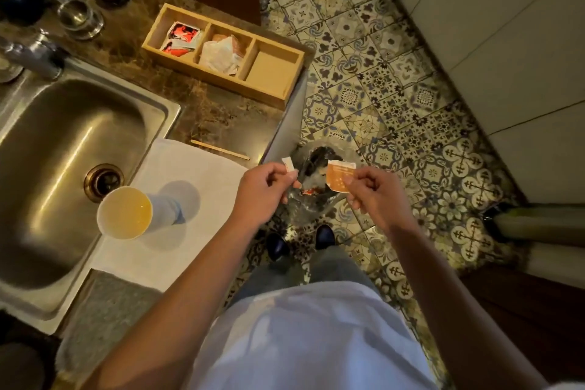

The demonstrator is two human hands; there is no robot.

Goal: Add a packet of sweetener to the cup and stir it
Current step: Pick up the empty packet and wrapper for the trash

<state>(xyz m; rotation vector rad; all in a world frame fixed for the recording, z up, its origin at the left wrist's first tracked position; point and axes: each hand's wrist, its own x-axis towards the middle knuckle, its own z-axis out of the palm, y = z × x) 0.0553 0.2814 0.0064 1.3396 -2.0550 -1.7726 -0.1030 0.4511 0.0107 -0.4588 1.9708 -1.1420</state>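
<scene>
A white paper cup (124,213) of yellowish liquid stands on a white towel (177,174) beside the sink. My right hand (372,196) pinches an orange-brown sweetener packet (340,177) with its top torn off. My left hand (264,188) holds the small torn-off strip (289,165). Both hands hover over the floor, above a bin (316,180) lined with a clear bag, right of the counter edge. A wooden stir stick (220,149) lies on the counter past the towel.
A wooden three-part box (278,85) with packets in two compartments sits on the brown stone counter. The steel sink (63,152) is at left, with a faucet and glasses behind it. My shoes stand on patterned floor tiles (395,89).
</scene>
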